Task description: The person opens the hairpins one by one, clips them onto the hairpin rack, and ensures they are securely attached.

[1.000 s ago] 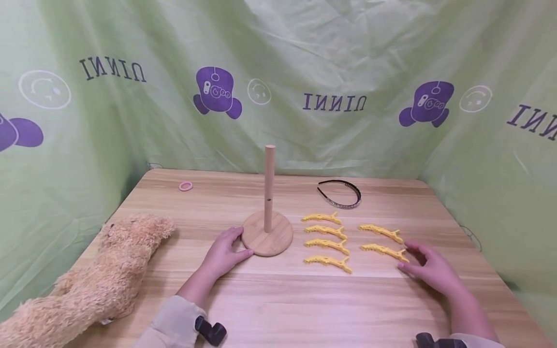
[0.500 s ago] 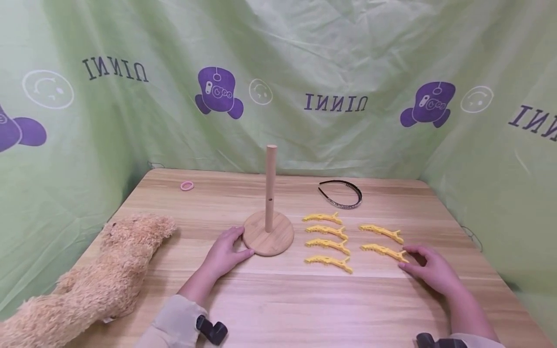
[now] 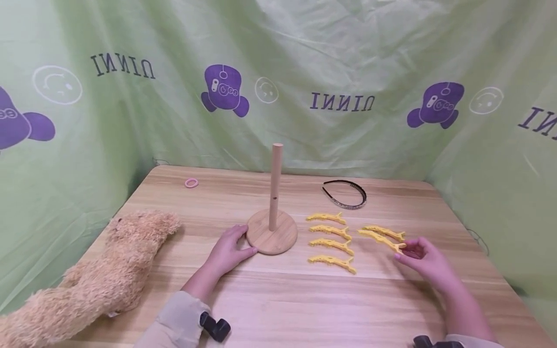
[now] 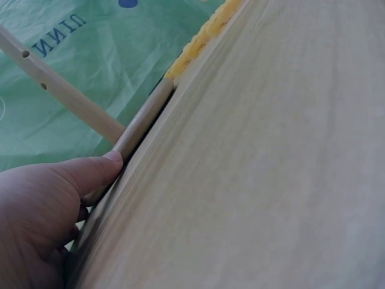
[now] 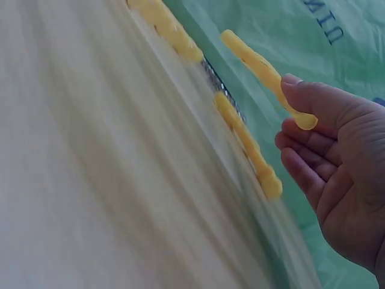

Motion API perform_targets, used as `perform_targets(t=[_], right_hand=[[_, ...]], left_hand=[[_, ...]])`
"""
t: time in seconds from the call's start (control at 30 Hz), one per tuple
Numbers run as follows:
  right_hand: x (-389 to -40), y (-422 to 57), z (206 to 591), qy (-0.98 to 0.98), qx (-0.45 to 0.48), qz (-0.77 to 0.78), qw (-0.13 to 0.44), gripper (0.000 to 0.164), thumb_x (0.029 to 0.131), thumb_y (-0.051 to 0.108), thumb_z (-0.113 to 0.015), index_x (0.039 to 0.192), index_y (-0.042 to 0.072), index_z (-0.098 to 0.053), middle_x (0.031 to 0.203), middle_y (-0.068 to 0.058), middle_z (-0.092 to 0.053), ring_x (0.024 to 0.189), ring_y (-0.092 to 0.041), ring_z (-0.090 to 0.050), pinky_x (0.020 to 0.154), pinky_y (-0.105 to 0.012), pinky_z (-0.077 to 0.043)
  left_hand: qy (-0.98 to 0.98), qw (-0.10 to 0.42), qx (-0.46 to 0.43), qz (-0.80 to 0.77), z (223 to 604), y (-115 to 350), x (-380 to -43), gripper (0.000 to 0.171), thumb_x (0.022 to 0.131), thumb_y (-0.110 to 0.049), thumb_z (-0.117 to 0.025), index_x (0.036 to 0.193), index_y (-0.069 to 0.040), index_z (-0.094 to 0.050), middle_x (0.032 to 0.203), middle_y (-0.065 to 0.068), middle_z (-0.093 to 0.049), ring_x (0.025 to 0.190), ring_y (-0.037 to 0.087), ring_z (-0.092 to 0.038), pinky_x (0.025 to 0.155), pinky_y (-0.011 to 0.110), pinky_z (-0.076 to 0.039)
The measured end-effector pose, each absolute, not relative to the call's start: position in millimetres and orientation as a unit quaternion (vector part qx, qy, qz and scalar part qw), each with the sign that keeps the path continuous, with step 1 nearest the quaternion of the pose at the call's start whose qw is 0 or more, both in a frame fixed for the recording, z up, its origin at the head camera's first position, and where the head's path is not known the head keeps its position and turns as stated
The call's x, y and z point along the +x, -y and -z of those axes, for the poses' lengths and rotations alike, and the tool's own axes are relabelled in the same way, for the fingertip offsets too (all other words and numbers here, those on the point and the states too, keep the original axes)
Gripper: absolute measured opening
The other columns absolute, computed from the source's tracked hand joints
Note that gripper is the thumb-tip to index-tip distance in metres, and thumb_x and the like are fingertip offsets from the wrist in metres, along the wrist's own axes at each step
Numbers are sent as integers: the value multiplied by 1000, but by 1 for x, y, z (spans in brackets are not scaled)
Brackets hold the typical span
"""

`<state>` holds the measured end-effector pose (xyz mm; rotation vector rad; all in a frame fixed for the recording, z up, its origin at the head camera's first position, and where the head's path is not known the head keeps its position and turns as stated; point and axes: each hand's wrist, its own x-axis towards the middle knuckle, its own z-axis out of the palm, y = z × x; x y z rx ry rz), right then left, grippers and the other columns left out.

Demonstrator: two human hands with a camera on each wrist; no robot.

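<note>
My right hand (image 3: pixel 431 266) pinches a yellow hair clip (image 3: pixel 382 240) by its forked end, between thumb and fingers. In the right wrist view this clip (image 5: pixel 255 65) is raised off the table, and another yellow clip (image 5: pixel 246 141) lies on the tabletop below it. My left hand (image 3: pixel 227 252) holds the round base of a wooden stand (image 3: pixel 280 239) at its left edge. The left wrist view has the thumb (image 4: pixel 99 171) pressed on the base's rim, other fingers partly hidden behind. The stand's post (image 3: pixel 276 188) is upright, with a small hole.
Several yellow hair clips (image 3: pixel 331 261) lie in a column right of the stand. Behind them is a black headband (image 3: pixel 354 205) with sparkling trim. A pink ring (image 3: pixel 191 183) lies back left; a fluffy tan plush toy (image 3: pixel 126 261) covers the left side. Green cloth (image 3: pixel 348 135) surrounds the table.
My right hand has taken hold of the nearer right-hand clip and lifted it, so it now overlaps the clip behind. The left hand stays at the base; the head view shifts slightly.
</note>
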<state>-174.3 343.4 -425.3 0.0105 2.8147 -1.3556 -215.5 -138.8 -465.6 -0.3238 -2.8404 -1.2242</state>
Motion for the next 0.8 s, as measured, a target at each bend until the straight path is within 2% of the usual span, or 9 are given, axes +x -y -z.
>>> perform_targets(t=[0.13, 0.2, 0.3, 0.4, 0.43, 0.53, 0.8], right_hand=[[-182, -321, 420, -891, -17, 453, 10, 54, 89, 18, -72, 128, -10, -48, 125, -32, -58, 91, 19, -54, 79, -6, -51], [-187, -308, 417, -896, -23, 444, 15, 55, 89, 22, -72, 131, -7, -51, 126, -29, -59, 94, 13, -57, 80, -7, -51], [-197, -287, 413, -904, -38, 425, 16, 55, 89, 28, -72, 131, -3, -55, 125, -25, -63, 104, -7, -65, 83, -13, -54], [-207, -266, 410, -912, -62, 405, 12, 52, 90, 29, -71, 131, 0, -58, 124, -22, -65, 112, -30, -65, 90, -29, -58], [-211, -259, 409, -913, -70, 401, 13, 51, 90, 28, -71, 131, 1, -58, 124, -22, -66, 113, -34, -64, 93, -35, -57], [-222, -239, 405, -918, -90, 386, 16, 48, 92, 28, -68, 131, 1, -59, 125, -20, -66, 114, -36, -64, 94, -44, -56], [-247, -194, 405, -918, -115, 378, 13, 36, 94, 23, -65, 124, 2, -65, 114, -17, -72, 104, -30, -69, 86, -39, -60]], left_hand=[[913, 19, -106, 395, 465, 139, -216, 72, 82, -26, -78, 138, 8, -49, 144, 28, -48, 141, 44, -37, 119, 56, -27], [912, 19, -106, 395, 466, 139, -216, 71, 82, -25, -78, 138, 8, -49, 144, 27, -48, 140, 44, -37, 119, 56, -27], [913, 20, -106, 394, 467, 139, -217, 71, 82, -26, -78, 138, 7, -50, 144, 27, -49, 140, 43, -38, 119, 55, -28], [913, 22, -105, 393, 468, 139, -216, 71, 82, -26, -78, 138, 7, -50, 143, 27, -49, 140, 43, -39, 119, 55, -29], [913, 22, -104, 394, 468, 139, -216, 71, 82, -27, -78, 138, 7, -50, 143, 27, -49, 140, 43, -39, 119, 55, -29], [913, 22, -102, 395, 468, 139, -216, 71, 82, -27, -79, 138, 7, -50, 144, 27, -49, 140, 43, -38, 119, 55, -28], [914, 24, -103, 393, 466, 138, -216, 71, 81, -26, -79, 137, 7, -50, 143, 27, -49, 140, 43, -39, 119, 55, -28]])
